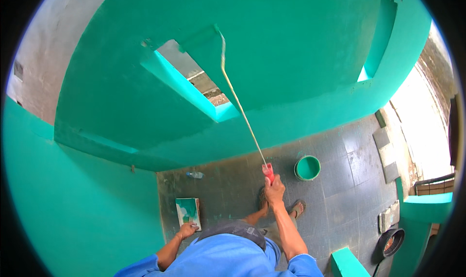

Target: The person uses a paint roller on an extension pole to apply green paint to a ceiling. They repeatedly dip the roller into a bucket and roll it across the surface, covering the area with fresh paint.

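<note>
One paint roller [199,37] on one long pole [241,107] is showing, with one green paint bucket [307,168], one clear bottle [195,175], one paint-smeared tray [188,212], one dark round pan [391,242] and two sandalled feet [297,208] standing on the floor [349,194].

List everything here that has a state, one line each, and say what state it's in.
Right hand: closed on the roller pole's red grip.
Paint roller: raised against the green wall.
Left hand: hanging empty, near the paint tray.
Paint tray: on the floor, smeared green.
Bucket: upright, open, green inside.
Plastic bottle: lying on its side.
</note>
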The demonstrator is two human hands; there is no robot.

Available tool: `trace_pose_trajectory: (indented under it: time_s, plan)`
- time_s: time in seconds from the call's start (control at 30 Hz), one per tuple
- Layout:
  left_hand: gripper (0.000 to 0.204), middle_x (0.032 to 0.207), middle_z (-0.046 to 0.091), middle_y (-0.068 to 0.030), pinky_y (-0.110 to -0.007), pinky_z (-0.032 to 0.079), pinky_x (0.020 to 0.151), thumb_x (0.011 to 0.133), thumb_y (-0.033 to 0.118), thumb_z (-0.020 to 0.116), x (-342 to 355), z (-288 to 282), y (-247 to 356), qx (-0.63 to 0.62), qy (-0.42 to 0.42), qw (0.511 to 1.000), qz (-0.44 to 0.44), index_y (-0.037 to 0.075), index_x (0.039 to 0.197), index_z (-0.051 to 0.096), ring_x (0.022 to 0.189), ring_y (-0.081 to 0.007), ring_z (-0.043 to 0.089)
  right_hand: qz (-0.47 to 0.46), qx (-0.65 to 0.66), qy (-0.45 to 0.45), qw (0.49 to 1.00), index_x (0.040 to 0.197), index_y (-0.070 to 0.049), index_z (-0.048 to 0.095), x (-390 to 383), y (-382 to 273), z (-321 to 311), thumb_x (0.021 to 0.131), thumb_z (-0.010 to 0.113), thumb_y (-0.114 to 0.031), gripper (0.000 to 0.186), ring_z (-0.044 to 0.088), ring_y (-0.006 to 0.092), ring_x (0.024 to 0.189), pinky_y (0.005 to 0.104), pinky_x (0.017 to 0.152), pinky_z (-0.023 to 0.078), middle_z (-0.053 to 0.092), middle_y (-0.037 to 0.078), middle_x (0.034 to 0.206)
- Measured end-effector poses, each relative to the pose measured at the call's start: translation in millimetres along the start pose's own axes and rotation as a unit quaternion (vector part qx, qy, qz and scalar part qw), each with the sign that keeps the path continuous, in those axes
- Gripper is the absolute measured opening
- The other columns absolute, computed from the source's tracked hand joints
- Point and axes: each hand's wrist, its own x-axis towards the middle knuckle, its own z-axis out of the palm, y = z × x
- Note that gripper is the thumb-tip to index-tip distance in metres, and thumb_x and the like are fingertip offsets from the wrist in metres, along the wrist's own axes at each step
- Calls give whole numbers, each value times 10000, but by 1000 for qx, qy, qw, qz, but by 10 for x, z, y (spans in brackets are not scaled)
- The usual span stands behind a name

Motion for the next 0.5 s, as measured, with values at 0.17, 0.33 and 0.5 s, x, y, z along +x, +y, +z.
trace_pose_trajectory:
  time_s: [0.17, 0.33, 0.5]
  plan:
    - [419, 804, 645, -139, -293, 473, 712, 725, 303, 623, 129, -34, -35, 17, -37, 999, -18, -3, 1009, 592, 744, -217, 619, 96, -71, -49, 992, 791, -40, 463, -728, 818, -110, 817, 543, -350, 322, 554, 409, 626, 463, 536, 437, 559, 213, 672]
    - [407, 812, 647, -134, -295, 477, 706, 723, 288, 613, 67, -169, 235, 15, -53, 998, -28, -5, 1005, 592, 739, -199, 625, 113, -162, -73, 978, 827, -39, 459, -1076, 1240, -370, 841, 506, -338, 304, 549, 424, 682, 492, 571, 432, 561, 248, 727]
    - [389, 811, 646, -133, -300, 479, 709, 723, 272, 604, 199, -188, 29, 18, -61, 998, -29, 2, 1002, 596, 740, -204, 624, 157, -118, -81, 977, 831, -31, 467, -1318, 1465, -492, 855, 485, -308, 279, 528, 442, 670, 500, 573, 425, 522, 238, 758]
